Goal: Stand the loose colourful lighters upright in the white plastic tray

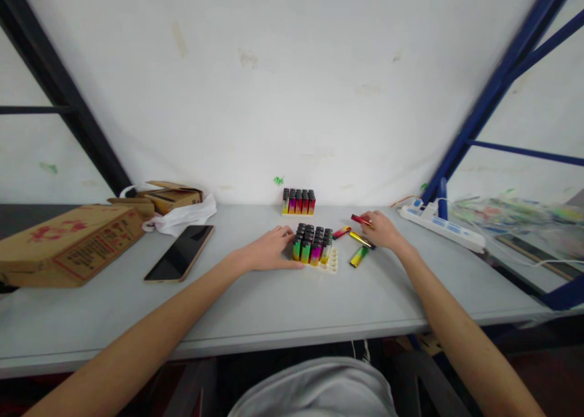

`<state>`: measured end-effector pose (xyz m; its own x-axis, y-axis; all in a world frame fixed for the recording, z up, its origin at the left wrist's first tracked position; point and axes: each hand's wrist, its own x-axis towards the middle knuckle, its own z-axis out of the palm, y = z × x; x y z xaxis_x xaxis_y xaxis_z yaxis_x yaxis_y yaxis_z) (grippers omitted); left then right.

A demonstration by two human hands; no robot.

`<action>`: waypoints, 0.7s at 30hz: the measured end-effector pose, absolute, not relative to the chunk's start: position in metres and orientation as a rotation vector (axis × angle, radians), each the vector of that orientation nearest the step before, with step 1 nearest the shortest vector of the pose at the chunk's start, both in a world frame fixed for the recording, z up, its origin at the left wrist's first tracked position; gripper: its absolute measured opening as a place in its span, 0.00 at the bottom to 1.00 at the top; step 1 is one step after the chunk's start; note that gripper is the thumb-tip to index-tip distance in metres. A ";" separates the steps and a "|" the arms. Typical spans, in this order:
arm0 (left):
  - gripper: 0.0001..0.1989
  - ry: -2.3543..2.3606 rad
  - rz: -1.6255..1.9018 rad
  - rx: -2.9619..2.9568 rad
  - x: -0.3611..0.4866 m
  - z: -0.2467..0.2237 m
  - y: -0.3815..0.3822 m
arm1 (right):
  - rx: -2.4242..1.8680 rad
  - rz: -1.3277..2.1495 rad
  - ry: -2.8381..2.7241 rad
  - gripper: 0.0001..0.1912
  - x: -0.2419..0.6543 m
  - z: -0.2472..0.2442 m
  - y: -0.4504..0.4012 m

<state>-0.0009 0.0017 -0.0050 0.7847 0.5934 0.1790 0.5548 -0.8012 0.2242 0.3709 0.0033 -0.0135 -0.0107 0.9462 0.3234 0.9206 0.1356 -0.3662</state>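
head view: red lighter [359, 220] in pinched right grip [379, 227], spread left grip [272, 248] beside tray [335, 261]

Table [283, 310] before a white wall [292, 89]; left, carton [77, 244] with red print, box [176, 199] with raised flap, crumpled white bag [189, 216], and phone [180, 253], dark screen upward; right, white power strip [444, 227] near a blue frame [486, 104]; far left, black post [68, 95]

From here I see a creased light grey garment [314, 388] at six o'clock; left hand [272, 248], right hand [379, 229] and forearms [456, 320] are bare.
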 end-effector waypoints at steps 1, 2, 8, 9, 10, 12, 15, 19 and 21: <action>0.37 0.913 0.358 2.817 -0.001 -0.005 0.002 | -1.742 0.138 -1.869 0.09 0.369 -0.013 0.002; 0.37 0.914 0.359 2.819 -0.001 -0.005 0.001 | -1.684 0.231 -1.811 0.09 0.366 -0.012 0.001; 0.35 0.903 0.388 2.825 -0.001 -0.004 0.001 | -1.301 0.571 -1.612 0.14 0.338 -0.007 -0.006; 0.35 0.901 0.391 2.827 -0.001 -0.005 0.001 | -1.276 0.597 -1.610 0.15 0.331 -0.006 -0.008; 0.36 0.898 0.395 2.829 -0.001 -0.005 0.001 | -1.240 0.644 -1.609 0.16 0.325 -0.006 -0.011; 0.36 0.890 0.402 2.828 0.000 -0.006 0.002 | -1.166 0.767 -1.600 0.21 0.312 -0.004 -0.016; 0.36 0.878 0.410 2.817 -0.001 -0.006 0.002 | -1.104 0.962 -1.574 0.29 0.296 -0.003 -0.024; 0.37 0.886 0.394 2.813 -0.001 -0.005 0.001 | -1.105 1.082 -1.492 0.33 0.282 -0.004 -0.030; 0.36 0.877 0.395 2.814 -0.001 -0.005 0.001 | -1.131 1.081 -1.446 0.31 0.279 -0.005 -0.031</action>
